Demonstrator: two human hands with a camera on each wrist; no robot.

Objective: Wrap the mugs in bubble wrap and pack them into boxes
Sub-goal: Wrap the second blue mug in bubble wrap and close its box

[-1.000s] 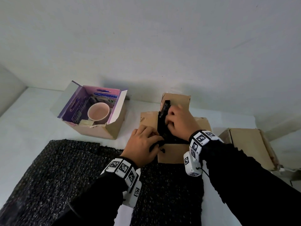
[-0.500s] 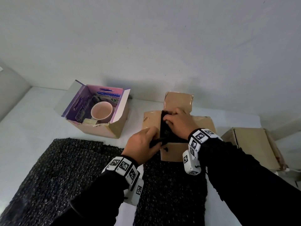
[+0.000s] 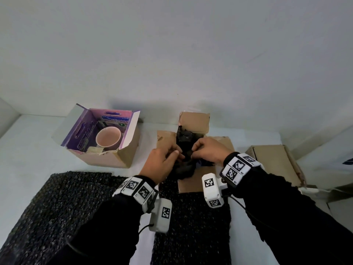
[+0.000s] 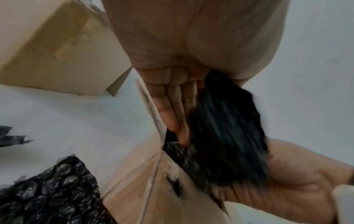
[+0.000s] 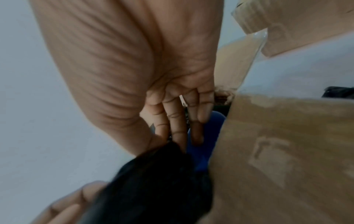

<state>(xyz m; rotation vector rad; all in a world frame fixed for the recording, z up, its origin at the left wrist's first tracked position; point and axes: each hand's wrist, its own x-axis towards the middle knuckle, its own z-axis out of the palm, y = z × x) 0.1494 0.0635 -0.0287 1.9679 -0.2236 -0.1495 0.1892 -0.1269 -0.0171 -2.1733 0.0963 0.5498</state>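
The white tabletop [image 3: 28, 153] carries everything, and the loose sheets of black bubble wrap [image 3: 63, 205] spread across its near side lie within easy reach, presumably for the next mug. Behind them the open cardboard box [image 3: 194, 121] stands with its flaps folded outward, which keeps the mouth clear for loading. To its left a purple-lined box [image 3: 107, 152] holds a bare pink mug [image 3: 108, 137] — not yet wrapped, by the look of it. A further brown box [image 3: 271, 159] sits at the right. Over the open box both hands work a black bubble-wrapped bundle [image 3: 184, 150], part of it already inside; a patch of blue shows beneath it in the right wrist view, likely the mug. The left hand [image 3: 162, 163] pinches the wrap's near edge and the right hand [image 3: 208, 150] grips its other side — most likely to keep the wrap closed as it goes in.
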